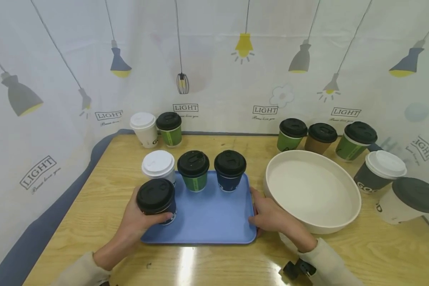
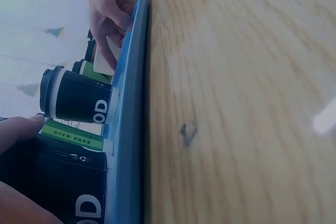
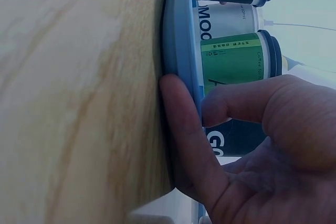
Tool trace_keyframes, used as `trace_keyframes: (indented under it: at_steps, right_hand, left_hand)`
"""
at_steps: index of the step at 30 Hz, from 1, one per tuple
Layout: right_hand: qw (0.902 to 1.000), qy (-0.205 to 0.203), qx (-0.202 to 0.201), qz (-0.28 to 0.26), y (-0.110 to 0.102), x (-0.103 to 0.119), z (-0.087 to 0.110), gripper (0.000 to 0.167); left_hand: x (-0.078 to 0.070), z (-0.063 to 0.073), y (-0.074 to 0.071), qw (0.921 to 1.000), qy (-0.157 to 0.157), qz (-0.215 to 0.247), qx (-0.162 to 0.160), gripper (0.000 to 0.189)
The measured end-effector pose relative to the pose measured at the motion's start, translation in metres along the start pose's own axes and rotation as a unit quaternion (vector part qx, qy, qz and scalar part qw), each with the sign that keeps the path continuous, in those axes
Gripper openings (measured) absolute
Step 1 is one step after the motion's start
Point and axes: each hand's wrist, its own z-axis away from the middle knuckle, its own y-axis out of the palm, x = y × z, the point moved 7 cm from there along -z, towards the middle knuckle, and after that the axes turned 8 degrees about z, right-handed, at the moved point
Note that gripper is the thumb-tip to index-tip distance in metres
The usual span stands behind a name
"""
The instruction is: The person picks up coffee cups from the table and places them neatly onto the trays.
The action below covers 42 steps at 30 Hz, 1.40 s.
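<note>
Left hand point(image 1: 134, 220) is wrapped round a dark cup point(image 1: 156, 195), lower left of centre in the head view; right hand point(image 1: 270, 214), well apart, has the blue tray point(image 1: 214, 222) pinched at its right edge. Tray's lower middle, three other cups point(image 1: 194, 178) up top.

Left hand point(image 1: 133, 219): fingers curled in grip, thumb point(image 1: 159, 218) extended inward, toward right hand point(image 1: 269, 214). Right hand: thumb and fingers set in pinch. Hands well apart. Left forearm point(image 1: 84, 270), right forearm point(image 1: 330, 262): both enter at lower edge of head view, angled inward. Light sleeves end near bare wrists point(image 1: 105, 252).
</note>
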Motion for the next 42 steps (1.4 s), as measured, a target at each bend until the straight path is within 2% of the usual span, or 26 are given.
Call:
trace_keyframes:
  at_steps: [11,20,25,27,31,37,40,42]
  right_hand:
    - [1.0000,-0.002,0.001,0.009,-0.001,0.002,-0.004,0.097]
    - [1.0000,0.000,0.005,0.001,-0.001,0.003,-0.005,0.098]
    - [1.0000,0.001,0.005,-0.001,0.000,0.003,-0.004,0.097]
    - [1.0000,0.001,0.006,-0.004,0.000,0.003,-0.003,0.097]
    - [1.0000,0.002,0.002,-0.002,0.000,0.002,-0.002,0.096]
    - [1.0000,0.006,-0.001,-0.005,0.000,0.002,-0.001,0.096]
    - [0.9998,0.012,0.004,-0.012,0.001,0.001,0.000,0.097]
    - [0.9996,0.015,0.007,-0.021,0.002,0.002,0.000,0.097]
  left_hand:
    - [0.002,0.002,-0.001,0.9997,0.022,0.010,-0.004,0.105]
    - [0.003,0.004,-0.004,0.9995,0.030,0.009,0.008,0.107]
    - [0.005,0.014,-0.011,0.9992,0.001,0.039,0.010,0.112]
    - [0.004,0.019,-0.018,0.9985,-0.018,0.051,0.003,0.109]
    - [0.002,0.021,-0.037,0.9948,-0.032,0.093,-0.026,0.105]
    - [-0.002,0.002,-0.068,0.9795,-0.029,0.165,-0.111,0.063]
    - [-0.006,-0.017,-0.077,0.9733,-0.026,0.177,-0.144,0.049]
    - [-0.010,-0.036,-0.083,0.9705,-0.014,0.182,-0.157,0.046]
